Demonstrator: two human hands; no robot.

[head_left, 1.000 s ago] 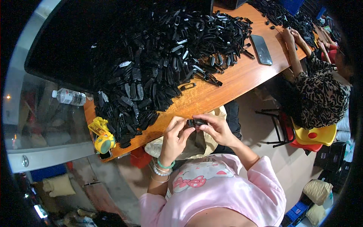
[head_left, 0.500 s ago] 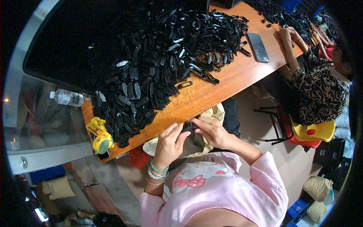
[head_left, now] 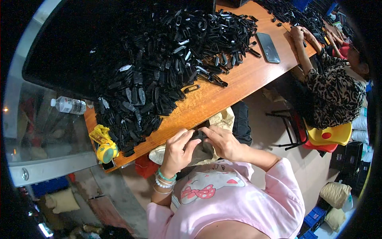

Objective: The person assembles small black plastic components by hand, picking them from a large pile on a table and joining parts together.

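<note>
Hands, own: two. Left hand [head_left: 178,149] and right hand [head_left: 223,141] meet just off the near edge of the table, above the lap. Both are curled, fingertips pinched together on one small black plastic part [head_left: 197,136] held between them; the part is mostly hidden by the fingers, so its shape cannot be told. The left wrist carries several bead bracelets [head_left: 165,181], exact count unclear.

Table: one, long wooden table [head_left: 234,85], running from near left to far right.

Black plastic parts, loose: one large heap [head_left: 159,75] covering the left and far portion of the table, too many to count. One single part [head_left: 191,88] lies apart on bare wood just right of the heap. A second, smaller heap [head_left: 292,12] sits at the far right end.

Phone: one, dark, flat on the table [head_left: 267,42], right of the large heap.

Yellow tool: one [head_left: 104,145], at the near left corner of the table, touching the heap's edge.

Water bottle: one, clear plastic, lying on its side [head_left: 68,105], left of the table.

Co-worker: one, in a patterned top [head_left: 334,93], seated at the right on a yellow stool [head_left: 328,135], hands on the far right of the table.

Pale bag: one [head_left: 221,119], under the table edge beyond the hands.
</note>
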